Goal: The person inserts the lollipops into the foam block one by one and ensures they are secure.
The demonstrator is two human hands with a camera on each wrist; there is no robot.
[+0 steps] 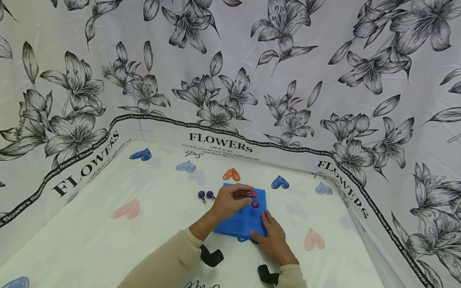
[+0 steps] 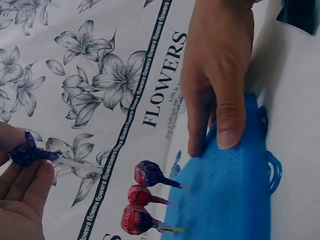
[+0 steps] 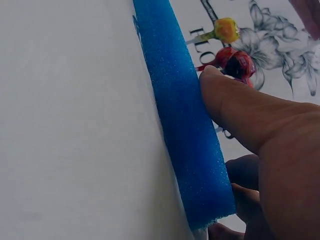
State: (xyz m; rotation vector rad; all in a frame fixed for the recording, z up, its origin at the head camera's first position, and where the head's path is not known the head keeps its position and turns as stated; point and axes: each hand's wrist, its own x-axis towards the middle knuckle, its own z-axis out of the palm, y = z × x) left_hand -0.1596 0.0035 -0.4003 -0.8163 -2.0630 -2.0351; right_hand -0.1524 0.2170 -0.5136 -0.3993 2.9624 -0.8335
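My left hand (image 1: pixel 230 202) pinches a lollipop in a dark purple wrapper (image 2: pixel 25 154), held above a blue foam block (image 1: pixel 237 225). Its white stick (image 2: pixel 80 164) points toward the block in the left wrist view. My right hand (image 1: pixel 272 236) grips the block at its near right corner, thumb on one side and fingers on another. Wrapped lollipops stand by their sticks in the foam, among them a red and purple one (image 2: pixel 148 173) and a yellow one (image 3: pixel 226 30). Some of these are hidden behind my left hand in the head view.
Two purple-wrapped lollipops (image 1: pixel 201 195) lie on the white, heart-printed cloth (image 1: pixel 162 224) to the left of the block. A flower-printed curtain (image 1: pixel 216 92) rises behind the table. Black wrist pieces (image 1: pixel 211 256) sit below both forearms.
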